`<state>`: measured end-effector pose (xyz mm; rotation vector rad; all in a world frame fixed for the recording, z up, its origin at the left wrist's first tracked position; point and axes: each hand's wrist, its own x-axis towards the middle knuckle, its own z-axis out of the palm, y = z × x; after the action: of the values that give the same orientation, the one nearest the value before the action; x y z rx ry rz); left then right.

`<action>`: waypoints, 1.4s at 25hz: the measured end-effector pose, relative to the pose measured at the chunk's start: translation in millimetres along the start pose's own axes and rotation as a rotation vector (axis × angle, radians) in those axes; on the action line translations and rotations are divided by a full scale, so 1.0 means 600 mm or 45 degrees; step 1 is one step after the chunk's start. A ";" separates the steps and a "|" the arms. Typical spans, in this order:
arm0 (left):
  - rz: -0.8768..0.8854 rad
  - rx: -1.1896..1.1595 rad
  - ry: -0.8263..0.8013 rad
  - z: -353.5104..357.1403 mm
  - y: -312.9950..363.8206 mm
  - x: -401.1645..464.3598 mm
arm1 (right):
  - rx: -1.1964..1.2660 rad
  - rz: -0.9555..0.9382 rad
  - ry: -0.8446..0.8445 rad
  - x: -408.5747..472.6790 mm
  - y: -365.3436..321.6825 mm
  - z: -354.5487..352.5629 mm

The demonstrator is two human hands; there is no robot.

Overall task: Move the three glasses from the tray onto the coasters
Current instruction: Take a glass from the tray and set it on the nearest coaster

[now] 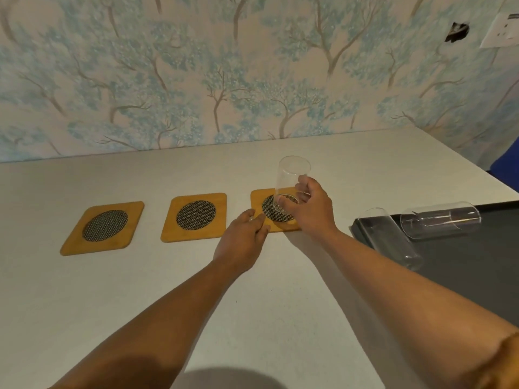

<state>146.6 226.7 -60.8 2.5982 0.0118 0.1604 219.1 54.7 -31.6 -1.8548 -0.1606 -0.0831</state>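
Observation:
Three wooden coasters with dark mesh centres lie in a row: a left coaster [102, 228], a middle coaster [194, 217] and a right coaster [259, 200]. My right hand [310, 207] grips a clear upright glass [292, 178] low on its wall, its base over the right coaster's mesh. Whether the base touches the coaster I cannot tell. My left hand [243, 242] rests with fingers spread on the front left corner of that coaster. Two more clear glasses lie on their sides on the black tray [463, 262]: one [389, 238] at its left edge, one [441, 223] at the back.
The white table [140, 290] ends at a wall with tree-pattern wallpaper [224, 80]. The table's right edge runs diagonally behind the tray, with something blue [505, 172] beyond it.

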 end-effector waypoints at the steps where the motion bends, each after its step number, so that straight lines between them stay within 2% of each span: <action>1: 0.008 -0.012 0.013 0.003 -0.004 0.001 | -0.020 -0.020 -0.006 0.008 0.005 0.006; 8: 0.048 -0.077 0.103 0.007 -0.016 0.006 | -0.081 -0.011 -0.013 0.023 0.027 0.030; 22: 0.025 -0.116 0.111 0.012 -0.019 0.006 | -0.366 -0.117 -0.010 0.007 0.035 0.035; 35: 0.022 -0.093 0.118 0.011 -0.017 0.005 | -0.467 -0.118 0.003 0.015 0.045 0.040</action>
<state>150.6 232.2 -71.1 2.5164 0.0163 0.2826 231.5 70.9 -63.1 -2.2126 -0.2424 -0.1894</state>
